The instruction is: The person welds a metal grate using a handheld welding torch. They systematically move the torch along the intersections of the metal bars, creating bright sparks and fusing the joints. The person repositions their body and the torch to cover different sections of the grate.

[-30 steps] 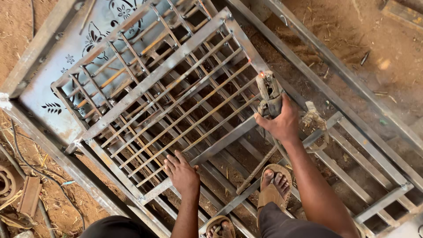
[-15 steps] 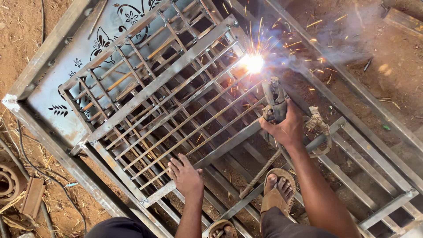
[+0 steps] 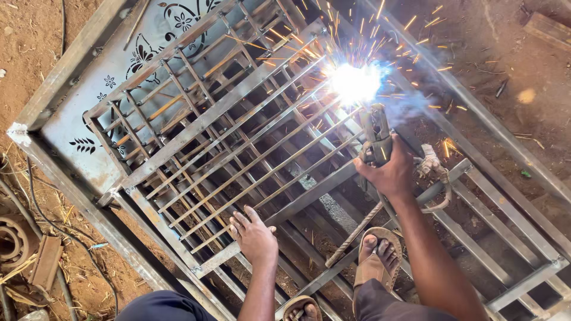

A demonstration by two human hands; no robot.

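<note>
Two bare hands over one steel grille (image 3: 238, 137), laid flat inside a larger steel frame (image 3: 65, 65) on bare earth.

Right hand (image 3: 392, 172) at the grille's far right edge, fingers fully closed around the handle of the electrode holder (image 3: 376, 134). Holder angled up and away from the body, tip at the white arc (image 3: 355, 83) on the grille's top right corner, probably to keep wrist and forearm clear of the sparks spraying outward.

Left hand (image 3: 256, 235) on the grille's near edge bar, palm down, fingers spread, gripping nothing. Seemingly pressed there to keep the grille from shifting and to brace the body, well apart from the arc.

Below the grille's right corner, a sandalled foot (image 3: 376, 261) planted on a frame bar, likely for balance, with a twisted rod (image 3: 354, 235) slanting just beside it. Right of the grille, beside the right wrist, a looped cable (image 3: 437, 178) draped over a crossbar.

Beyond the grille's far left side, a grey sheet panel (image 3: 143, 65) with flower and leaf shapes cut through, showing dark. Left of the grille, out on the dirt, a rusty round part (image 3: 12, 241) and a reddish block (image 3: 46, 261).

No packages, labels or signs anywhere around the grille, only that cut pattern by way of marking.
</note>
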